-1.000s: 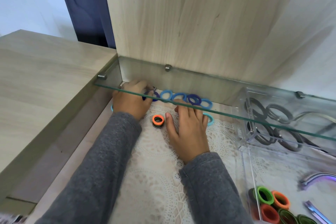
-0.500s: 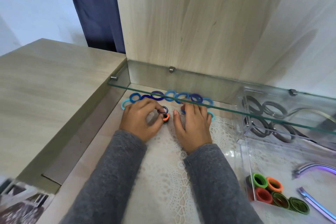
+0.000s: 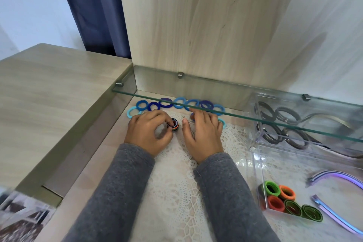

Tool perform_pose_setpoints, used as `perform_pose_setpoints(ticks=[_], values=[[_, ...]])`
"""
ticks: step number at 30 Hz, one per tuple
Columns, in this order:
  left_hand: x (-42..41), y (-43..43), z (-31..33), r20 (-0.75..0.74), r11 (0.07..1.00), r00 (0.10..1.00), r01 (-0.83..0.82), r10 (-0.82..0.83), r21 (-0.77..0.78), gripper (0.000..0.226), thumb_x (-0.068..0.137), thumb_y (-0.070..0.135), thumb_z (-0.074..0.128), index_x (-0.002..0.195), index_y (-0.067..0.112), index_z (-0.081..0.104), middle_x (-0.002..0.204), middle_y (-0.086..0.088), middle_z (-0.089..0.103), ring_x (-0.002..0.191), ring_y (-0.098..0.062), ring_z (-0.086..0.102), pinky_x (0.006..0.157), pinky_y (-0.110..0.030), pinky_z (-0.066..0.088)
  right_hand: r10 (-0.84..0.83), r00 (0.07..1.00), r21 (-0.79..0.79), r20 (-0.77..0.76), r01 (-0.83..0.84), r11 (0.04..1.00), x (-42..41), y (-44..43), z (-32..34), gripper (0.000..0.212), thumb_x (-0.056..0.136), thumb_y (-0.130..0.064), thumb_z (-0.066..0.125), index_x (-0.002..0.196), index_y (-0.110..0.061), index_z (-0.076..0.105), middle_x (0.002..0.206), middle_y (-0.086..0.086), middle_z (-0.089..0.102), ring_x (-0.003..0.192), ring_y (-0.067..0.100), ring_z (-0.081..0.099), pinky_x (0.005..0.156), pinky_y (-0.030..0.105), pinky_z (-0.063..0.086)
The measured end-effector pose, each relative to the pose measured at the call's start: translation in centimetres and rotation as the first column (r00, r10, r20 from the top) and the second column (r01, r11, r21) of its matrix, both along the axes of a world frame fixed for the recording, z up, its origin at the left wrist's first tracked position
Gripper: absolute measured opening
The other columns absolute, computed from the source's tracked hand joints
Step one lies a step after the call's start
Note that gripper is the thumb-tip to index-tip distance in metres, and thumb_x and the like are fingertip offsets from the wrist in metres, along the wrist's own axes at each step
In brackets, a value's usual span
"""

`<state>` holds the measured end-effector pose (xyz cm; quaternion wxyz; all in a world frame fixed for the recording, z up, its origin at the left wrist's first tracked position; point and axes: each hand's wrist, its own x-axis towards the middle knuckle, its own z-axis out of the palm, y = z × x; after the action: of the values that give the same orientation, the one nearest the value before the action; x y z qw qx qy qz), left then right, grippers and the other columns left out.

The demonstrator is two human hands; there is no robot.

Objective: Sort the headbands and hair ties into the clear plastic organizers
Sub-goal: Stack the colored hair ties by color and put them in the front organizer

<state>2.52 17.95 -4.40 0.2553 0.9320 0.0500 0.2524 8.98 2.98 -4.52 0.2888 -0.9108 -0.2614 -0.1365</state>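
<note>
Left hand (image 3: 146, 133) pinches the small hair-tie stack (image 3: 173, 125).

Small stack of hair ties (image 3: 174, 126) beside curved row of blue ties (image 3: 166, 106)

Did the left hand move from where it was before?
Yes. The left hand came off the blue hair ties toward the orange stack, now pinching it.
</note>
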Motion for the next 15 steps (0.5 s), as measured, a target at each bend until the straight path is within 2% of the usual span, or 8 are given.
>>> perform_pose_setpoints(ticks=[4,7,9,11,13,15], values=[[-0.2,0.0,0.3,0.063,0.998,0.998,-0.005,0.009,-0.063,0.027,0.074,0.034,0.052,0.099,0.03,0.063,0.103,0.017,0.062,0.1,-0.01,0.058,0.092,-0.045,0.045,0.046,0.999,0.002,-0.018,-0.046,0.999,-0.2,-0.1,0.3,0.04,0.088,-0.037,0.04,0.125,-0.023,0.05,0.119,-0.006,0.055,0.111,0.016,0.038,0.088,0.033,0.026],[-0.2,0.4,0.4,0.081,0.995,0.994,-0.07,0.076,-0.075,0.038,0.077,0.031,0.045,0.11,0.025,0.062,0.115,0.009,0.063,0.108,-0.014,0.057,0.095,-0.046,0.044,0.117,0.993,0.022,0.015,-0.117,0.993,-0.6,0.0,0.4,0.039,0.081,-0.023,0.049,0.119,-0.028,0.053,0.116,-0.006,0.054,0.108,0.014,0.035,0.086,0.032,0.027],[0.1,0.7,0.0,0.019,0.984,0.984,-0.178,0.179,-0.003,0.044,0.08,0.03,0.04,0.119,0.023,0.06,0.128,0.004,0.059,0.119,-0.019,0.053,0.102,-0.046,0.039,0.152,0.988,0.004,0.042,-0.152,0.988,-0.9,0.2,0.5,0.039,0.077,-0.019,0.052,0.113,-0.031,0.055,0.114,-0.005,0.051,0.108,0.015,0.036,0.085,0.034,0.03],[0.3,0.9,-0.4,-0.097,0.959,0.954,-0.281,0.283,0.036,0.045,0.087,0.027,0.042,0.131,0.022,0.052,0.144,0.002,0.045,0.135,-0.019,0.038,0.111,-0.044,0.026,0.168,0.984,-0.049,0.057,-0.166,0.985,-1.1,0.4,0.6,0.036,0.074,-0.02,0.052,0.108,-0.033,0.057,0.117,-0.003,0.049,0.11,0.018,0.037,0.086,0.035,0.027],[0.5,0.9,-0.7,-0.223,0.944,0.919,-0.328,0.326,0.031,0.047,0.095,0.025,0.041,0.142,0.025,0.039,0.156,0.004,0.026,0.145,-0.017,0.018,0.117,-0.043,0.012,0.165,0.984,-0.09,0.073,-0.159,0.983,-1.1,0.5,0.5,0.031,0.074,-0.023,0.056,0.102,-0.034,0.059,0.119,-0.002,0.049,0.111,0.019,0.038,0.086,0.034,0.024],[0.6,0.9,-0.8,-0.285,0.944,0.902,-0.329,0.323,0.028,0.05,0.097,0.025,0.039,0.146,0.027,0.031,0.159,0.006,0.015,0.147,-0.016,0.008,0.118,-0.042,0.004,0.157,0.982,-0.104,0.1,-0.147,0.984,-1.0,0.6,0.5,0.022,0.076,-0.031,0.058,0.098,-0.035,0.06,0.118,-0.002,0.05,0.11,0.019,0.04,0.086,0.034,0.023]])
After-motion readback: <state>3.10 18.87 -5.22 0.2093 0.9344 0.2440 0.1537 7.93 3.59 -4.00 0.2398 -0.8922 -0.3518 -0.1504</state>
